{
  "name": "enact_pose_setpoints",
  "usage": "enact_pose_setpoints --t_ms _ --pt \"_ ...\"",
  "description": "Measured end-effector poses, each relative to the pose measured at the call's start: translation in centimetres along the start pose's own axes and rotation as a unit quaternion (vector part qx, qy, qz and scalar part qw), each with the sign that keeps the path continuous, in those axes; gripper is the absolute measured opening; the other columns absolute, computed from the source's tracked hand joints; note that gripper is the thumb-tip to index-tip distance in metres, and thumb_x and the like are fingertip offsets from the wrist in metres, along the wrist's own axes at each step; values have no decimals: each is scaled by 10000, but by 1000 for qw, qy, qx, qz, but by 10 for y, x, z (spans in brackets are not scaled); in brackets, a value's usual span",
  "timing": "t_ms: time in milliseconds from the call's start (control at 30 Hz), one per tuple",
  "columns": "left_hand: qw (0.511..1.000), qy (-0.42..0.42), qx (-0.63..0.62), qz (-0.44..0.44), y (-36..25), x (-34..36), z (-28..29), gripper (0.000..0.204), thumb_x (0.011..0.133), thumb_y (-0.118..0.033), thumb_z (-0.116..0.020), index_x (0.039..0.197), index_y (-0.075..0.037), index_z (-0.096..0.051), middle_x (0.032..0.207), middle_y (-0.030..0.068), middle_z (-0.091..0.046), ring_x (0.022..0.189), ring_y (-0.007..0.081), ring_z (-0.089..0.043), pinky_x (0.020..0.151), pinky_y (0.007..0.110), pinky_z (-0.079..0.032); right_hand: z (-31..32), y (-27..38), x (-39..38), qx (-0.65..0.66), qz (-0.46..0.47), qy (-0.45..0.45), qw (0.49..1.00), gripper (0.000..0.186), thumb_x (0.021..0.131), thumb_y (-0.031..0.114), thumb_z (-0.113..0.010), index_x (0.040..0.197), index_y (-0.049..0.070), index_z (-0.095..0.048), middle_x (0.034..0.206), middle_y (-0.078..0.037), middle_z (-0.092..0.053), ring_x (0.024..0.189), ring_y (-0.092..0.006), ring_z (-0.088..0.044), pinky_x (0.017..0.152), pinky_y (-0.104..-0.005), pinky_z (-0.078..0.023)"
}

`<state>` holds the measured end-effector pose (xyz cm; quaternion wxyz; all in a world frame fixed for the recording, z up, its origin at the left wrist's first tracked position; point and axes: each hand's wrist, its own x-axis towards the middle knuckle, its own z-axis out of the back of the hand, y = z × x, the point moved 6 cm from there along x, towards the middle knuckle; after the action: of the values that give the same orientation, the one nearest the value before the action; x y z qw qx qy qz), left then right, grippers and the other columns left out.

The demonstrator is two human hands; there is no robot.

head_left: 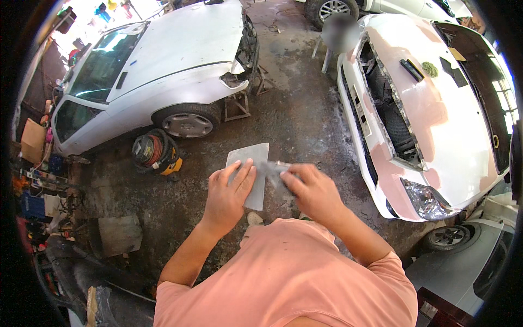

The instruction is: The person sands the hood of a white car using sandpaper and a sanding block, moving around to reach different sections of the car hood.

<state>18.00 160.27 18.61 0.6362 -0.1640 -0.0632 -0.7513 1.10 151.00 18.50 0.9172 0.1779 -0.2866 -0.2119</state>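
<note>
my left fingers [247, 179] hold a flat grey sheet [256, 192]; my right fingers [299, 170] hold a blurred grey piece [278, 179] beside it. a white car [177, 49] stands on my left, a pink-patched car [417, 109] on my right.

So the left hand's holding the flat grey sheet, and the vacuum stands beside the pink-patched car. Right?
Not quite: the head view shows the vacuum by the front wheel of the white car on the left. The left hand is holding the flat grey sheet.
</note>
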Motion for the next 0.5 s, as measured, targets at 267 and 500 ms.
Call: enact_pose_setpoints --t_ms 267,500 --pt "999 -3 30 -26 -4 -5 0 472 881 -61 -574 1353 -45 -584 1456 89 -544 1287 284 -493 1009 455 -409 -8 -61 -2 -22 -151 -73 986 382 827 12 -669 1194 91 -599 1185 -129 -604 1056 -358 -626 810 -428 -563" --pt "977 -31 -182 108 9 -6 -28 692 831 47 -599 1493 10 -404 1467 191 -500 1278 389 -501 1062 467 -409 -20 10 -13 168 -1 -165 972 421 847 -76 -684 1234 9 -544 1193 -237 -593 1007 -397 -640 792 -414 -560"
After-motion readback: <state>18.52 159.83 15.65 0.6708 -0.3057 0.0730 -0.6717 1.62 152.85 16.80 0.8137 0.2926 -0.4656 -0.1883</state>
